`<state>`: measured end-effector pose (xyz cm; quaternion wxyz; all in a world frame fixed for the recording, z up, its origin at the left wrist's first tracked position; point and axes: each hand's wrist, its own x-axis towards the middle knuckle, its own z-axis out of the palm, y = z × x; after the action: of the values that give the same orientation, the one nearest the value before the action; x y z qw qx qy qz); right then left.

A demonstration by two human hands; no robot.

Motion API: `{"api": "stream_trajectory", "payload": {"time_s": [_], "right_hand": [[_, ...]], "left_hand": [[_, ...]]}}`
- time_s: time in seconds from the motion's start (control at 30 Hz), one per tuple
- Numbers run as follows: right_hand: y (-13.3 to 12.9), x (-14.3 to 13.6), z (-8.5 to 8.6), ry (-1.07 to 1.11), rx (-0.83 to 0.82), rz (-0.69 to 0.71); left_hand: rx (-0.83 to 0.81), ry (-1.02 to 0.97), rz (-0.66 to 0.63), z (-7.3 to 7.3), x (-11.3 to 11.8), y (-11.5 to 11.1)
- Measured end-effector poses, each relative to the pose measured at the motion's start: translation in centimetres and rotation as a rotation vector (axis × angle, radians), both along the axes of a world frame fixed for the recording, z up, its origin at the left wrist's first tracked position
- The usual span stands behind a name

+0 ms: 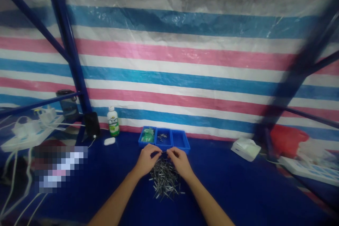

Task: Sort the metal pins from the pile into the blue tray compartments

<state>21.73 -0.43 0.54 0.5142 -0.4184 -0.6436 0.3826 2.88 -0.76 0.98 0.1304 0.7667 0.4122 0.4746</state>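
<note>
My left hand (147,158) and my right hand (181,161) meet over the blue table, each in a pinch. Between the fingertips stretches a short, thin metal rod (164,152), one end in each hand. Just below them lies a loose pile of slim metal rods (166,180), with a few strays round its edge. Right behind the hands stands a blue three-part tray (187,147). Its left compartment contains green packets (148,135), the middle one several small metal pieces (162,137). The right compartment shows only its blue floor.
At the back left stand a white bottle (113,123), a dark phone-like slab (91,124) and a small white case (109,141). Power strips (29,136) with cables lie far left. To the right are a tissue pack (245,149), a red bag (287,140) and another power strip (312,171).
</note>
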Motion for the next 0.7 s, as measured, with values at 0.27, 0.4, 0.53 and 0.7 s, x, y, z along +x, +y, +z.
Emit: {"api": "stream_trajectory", "payload": {"time_s": [0.27,0.4,0.53,0.7], "right_hand": [[0.1,0.6,0.7,0.367,-0.119,0.116],[-0.1,1.1,1.5,0.660,-0.215,0.181],[-0.3,1.5,2.3,0.839,-0.287,0.263],[-0.2,1.7,2.1,0.923,-0.341,0.326]], "left_hand": [[-0.040,-0.031,0.110,-0.1,-0.4,0.2],[-0.073,-0.005,0.262,-0.5,-1.4,1.1],[-0.163,0.041,0.328,-1.1,-2.0,1.9],[-0.276,0.121,0.355,-1.3,-2.1,1.7]]}}
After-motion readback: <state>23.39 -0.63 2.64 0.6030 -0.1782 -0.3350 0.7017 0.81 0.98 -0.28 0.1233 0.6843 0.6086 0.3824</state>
